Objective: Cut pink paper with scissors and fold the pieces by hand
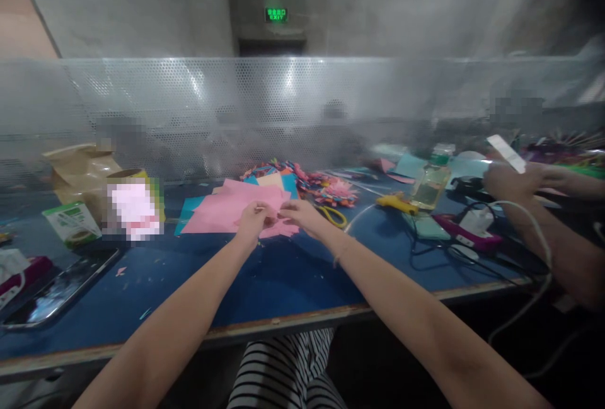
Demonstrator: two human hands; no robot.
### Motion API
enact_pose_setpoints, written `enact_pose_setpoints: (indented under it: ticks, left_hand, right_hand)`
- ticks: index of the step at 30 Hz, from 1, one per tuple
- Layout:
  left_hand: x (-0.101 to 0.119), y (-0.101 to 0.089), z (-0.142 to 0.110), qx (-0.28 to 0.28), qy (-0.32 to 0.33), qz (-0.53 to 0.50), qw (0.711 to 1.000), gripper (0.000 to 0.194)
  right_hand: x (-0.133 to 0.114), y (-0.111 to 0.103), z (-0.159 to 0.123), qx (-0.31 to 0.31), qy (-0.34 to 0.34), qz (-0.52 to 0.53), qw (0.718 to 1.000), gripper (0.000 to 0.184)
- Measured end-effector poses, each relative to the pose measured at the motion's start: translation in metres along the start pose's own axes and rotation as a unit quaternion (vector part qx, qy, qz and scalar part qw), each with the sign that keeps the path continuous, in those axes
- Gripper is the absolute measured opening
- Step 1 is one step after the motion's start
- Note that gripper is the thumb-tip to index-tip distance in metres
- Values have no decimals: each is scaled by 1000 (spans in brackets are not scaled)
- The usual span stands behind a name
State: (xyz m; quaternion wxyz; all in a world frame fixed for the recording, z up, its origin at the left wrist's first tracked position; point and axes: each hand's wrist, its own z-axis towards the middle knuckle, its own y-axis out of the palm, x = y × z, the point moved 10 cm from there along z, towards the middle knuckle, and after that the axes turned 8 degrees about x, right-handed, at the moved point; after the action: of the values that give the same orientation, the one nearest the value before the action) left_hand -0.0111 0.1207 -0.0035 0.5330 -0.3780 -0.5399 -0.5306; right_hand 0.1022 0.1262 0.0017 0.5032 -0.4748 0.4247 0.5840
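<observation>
On my feed, left hand (258, 217) and right hand (299, 215) meet near the front edge of the pink paper sheets (227, 204), fanned on the blue table (293, 280). Left fingers curled in, can't tell what they pinch. Right fingers bent toward the left hand, pinch too small to tell. I'd say fingertips close, light touch so loose sheets don't slide, right wrist clear of the yellow handle (334, 216) just beside it
</observation>
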Motion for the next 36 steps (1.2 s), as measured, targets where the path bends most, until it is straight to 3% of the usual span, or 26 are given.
enact_pose_setpoints:
  ticks: [4,8,16,23,28,36]
  left_hand:
    - [-7,9,-1,-40,-10,33,999,10]
    - [-4,10,-2,-51,26,83,995,10]
    - [11,6,0,-32,99,98,990,7]
    - [3,17,-6,-68,43,102,992,11]
    - [5,16,-9,-64,32,97,993,26]
    - [2,19,-8,-78,12,82,994,25]
  right_hand:
    - [-9,3,-2,43,-51,-43,997,12]
    - [-8,-9,-1,92,-56,-64,992,9]
    - [-18,-9,-3,83,-67,-101,989,14]
    - [-19,-6,-3,68,-97,-167,979,16]
    - [-23,0,-5,40,-119,-169,978,17]
    - [-32,3,-12,26,-119,-162,979,16]
